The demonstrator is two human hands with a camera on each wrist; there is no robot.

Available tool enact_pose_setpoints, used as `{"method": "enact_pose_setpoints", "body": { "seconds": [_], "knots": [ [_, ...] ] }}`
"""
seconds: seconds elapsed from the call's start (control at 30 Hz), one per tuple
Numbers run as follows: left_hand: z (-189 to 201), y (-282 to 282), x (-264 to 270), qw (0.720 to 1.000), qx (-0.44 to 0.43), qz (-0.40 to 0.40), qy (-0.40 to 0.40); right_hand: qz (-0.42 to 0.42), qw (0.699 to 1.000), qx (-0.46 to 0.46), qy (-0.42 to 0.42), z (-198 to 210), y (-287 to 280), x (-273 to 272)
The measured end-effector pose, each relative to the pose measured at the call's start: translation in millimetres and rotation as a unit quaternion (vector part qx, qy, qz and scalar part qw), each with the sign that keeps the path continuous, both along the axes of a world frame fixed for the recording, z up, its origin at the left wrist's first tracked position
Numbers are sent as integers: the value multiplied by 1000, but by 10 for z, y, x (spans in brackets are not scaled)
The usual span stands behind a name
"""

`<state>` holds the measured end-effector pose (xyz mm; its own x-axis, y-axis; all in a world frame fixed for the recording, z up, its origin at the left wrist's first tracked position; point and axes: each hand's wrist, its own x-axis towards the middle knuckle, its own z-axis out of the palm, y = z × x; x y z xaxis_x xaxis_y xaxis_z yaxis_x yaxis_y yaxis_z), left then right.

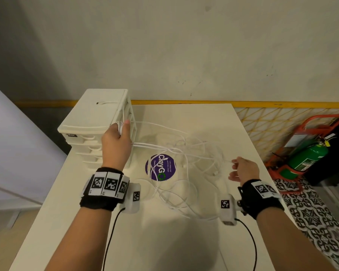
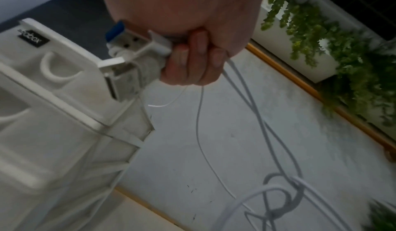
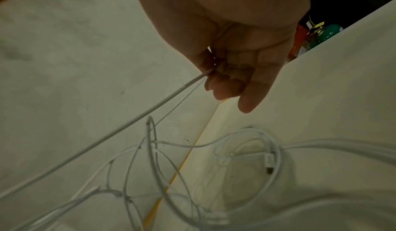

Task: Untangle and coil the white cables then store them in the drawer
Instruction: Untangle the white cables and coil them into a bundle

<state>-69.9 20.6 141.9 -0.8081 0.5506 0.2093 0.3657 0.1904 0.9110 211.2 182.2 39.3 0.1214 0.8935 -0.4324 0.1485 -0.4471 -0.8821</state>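
White cables [image 1: 176,153] lie in a loose tangle on the surface [image 1: 213,122], spread between the two hands and a little in front of them. The left hand [image 1: 115,141] is raised beside the drawer unit [image 1: 94,122]; its fingers [image 2: 193,62] are curled around a small bundle of wound cable, and several strands run down from under these fingers to the tangle. The right hand [image 1: 245,169] is lower, at the other side of the heap. Its thumb and first fingers [image 3: 216,82] pinch one thin strand, and the little finger stays straight and free.

I judge that these cables are very light, soft and smooth, so they bend easily and slide through a loose hold. They do not break easily, but a hard pull can tighten the crossings that show just below the right fingers. The plugs at the ends are the stiff parts and can catch in a loop; one plug [image 3: 269,164] lies below and to the right of the right fingers. A good place to hold is the strand itself close to the coil, letting it run lightly between thumb and finger while the other hand winds. The drawers look closed, so the coil has no open place yet.
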Motion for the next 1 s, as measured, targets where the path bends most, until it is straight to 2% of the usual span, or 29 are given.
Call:
{"method": "enact_pose_setpoints", "body": {
  "seconds": [0.17,0.27,0.3,0.37,0.4,0.43,0.47,0.53,0.6,0.63,0.7,0.73,0.83,0.93,1.0],
  "knots": [
    [42,5,-24,999,3,-21,47,-3,996,-54,-75,-163,41,224],
    [94,16,-82,999,13,-11,44,55,991,-75,-91,-236,10,321],
    [113,24,-75,999,9,-16,48,86,985,-75,-128,-237,-15,320],
    [158,57,21,997,-12,-58,58,140,949,-60,-276,-207,-51,256],
    [179,73,106,994,-28,-85,68,143,928,-31,-342,-176,-52,200],
    [182,89,190,990,-40,-110,81,127,920,15,-371,-121,-77,120],
    [170,110,260,986,-48,-130,87,109,922,88,-360,-33,-127,26],
    [100,160,351,983,-50,-152,87,130,920,272,-249,188,-274,-180],
    [41,209,423,983,-35,-163,79,257,896,352,-88,431,-502,-400],
    [34,228,466,981,-32,-175,78,341,869,354,-56,503,-607,-513],
    [69,237,570,973,-18,-216,83,458,818,342,-58,505,-723,-679],
    [108,230,612,968,-7,-237,87,473,809,345,-53,478,-742,-731],
    [174,187,615,955,7,-279,98,429,797,422,-55,352,-647,-696],
    [145,179,488,964,-3,-258,66,402,781,467,-104,250,-526,-575],
    [98,193,405,972,-27,-233,31,377,785,478,-116,218,-465,-538]
  ]
}}
